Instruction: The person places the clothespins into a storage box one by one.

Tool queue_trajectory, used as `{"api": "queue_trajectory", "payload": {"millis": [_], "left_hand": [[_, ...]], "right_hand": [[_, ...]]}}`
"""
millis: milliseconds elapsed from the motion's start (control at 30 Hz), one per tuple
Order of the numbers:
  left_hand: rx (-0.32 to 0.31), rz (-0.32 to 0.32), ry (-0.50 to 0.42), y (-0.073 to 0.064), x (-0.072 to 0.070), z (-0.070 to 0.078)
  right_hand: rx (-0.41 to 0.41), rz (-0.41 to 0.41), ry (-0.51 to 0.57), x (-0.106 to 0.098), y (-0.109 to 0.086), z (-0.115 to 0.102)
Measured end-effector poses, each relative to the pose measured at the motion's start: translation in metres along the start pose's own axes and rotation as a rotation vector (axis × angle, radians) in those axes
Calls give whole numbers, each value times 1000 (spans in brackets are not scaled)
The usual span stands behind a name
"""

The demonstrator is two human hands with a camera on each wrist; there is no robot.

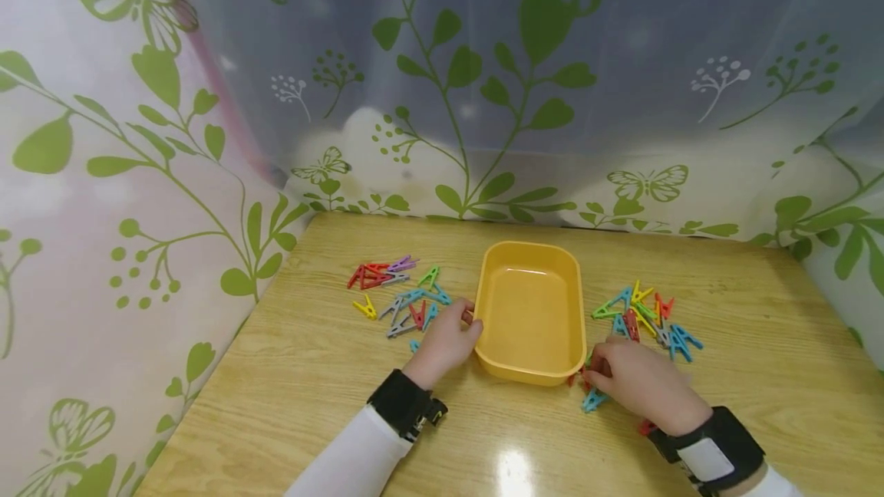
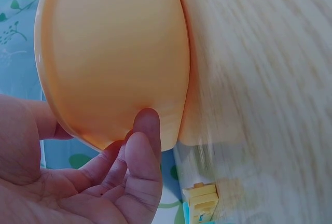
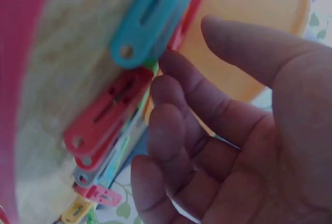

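A yellow plastic basin point(image 1: 530, 313) stands on the wooden table between the two hands. My left hand point(image 1: 445, 343) grips its left rim, thumb over the edge and fingers against the outer wall, as the left wrist view shows. Beside the basin's front right corner, my right hand point(image 1: 642, 378) hovers over clothespins with nothing seen between thumb and fingers. Close to those fingertips lie a blue clothespin point(image 3: 150, 24) and a red clothespin point(image 3: 106, 112). The right hand partly hides several of these in the head view.
Left of the basin, several clothespins lie scattered, among them a yellow clothespin point(image 1: 365, 307) and a purple clothespin point(image 1: 403, 263). Another mixed group, with a blue clothespin point(image 1: 684, 342), lies to the right. A leaf-patterned cloth point(image 1: 442, 98) hangs behind the table point(image 1: 276, 405).
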State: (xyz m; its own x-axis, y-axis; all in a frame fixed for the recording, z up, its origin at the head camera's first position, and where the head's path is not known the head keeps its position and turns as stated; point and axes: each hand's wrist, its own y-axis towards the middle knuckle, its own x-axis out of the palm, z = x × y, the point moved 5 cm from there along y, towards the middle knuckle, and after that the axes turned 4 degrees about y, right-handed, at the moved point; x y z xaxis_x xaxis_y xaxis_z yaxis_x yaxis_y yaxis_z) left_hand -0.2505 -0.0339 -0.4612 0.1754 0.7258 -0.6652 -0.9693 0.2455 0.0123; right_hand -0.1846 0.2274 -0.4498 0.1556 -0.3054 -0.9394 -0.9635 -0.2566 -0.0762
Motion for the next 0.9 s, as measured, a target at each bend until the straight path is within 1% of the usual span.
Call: {"api": "queue_trajectory", "payload": {"millis": [200, 333, 600, 733, 900], "left_hand": [[-3, -2, -3, 0, 0, -1], [2, -1, -2, 0, 0, 0], [-4, -5, -14, 0, 1, -1], [-7, -7, -11, 0, 0, 0], [-3, -4, -4, 0, 0, 0]], "right_hand": [[18, 9, -16, 10, -1, -1], [37, 18, -17, 13, 0, -1], [73, 32, -23, 13, -1, -1], [72, 49, -2, 10, -2, -1], [80, 58, -1, 6, -3, 2]]}}
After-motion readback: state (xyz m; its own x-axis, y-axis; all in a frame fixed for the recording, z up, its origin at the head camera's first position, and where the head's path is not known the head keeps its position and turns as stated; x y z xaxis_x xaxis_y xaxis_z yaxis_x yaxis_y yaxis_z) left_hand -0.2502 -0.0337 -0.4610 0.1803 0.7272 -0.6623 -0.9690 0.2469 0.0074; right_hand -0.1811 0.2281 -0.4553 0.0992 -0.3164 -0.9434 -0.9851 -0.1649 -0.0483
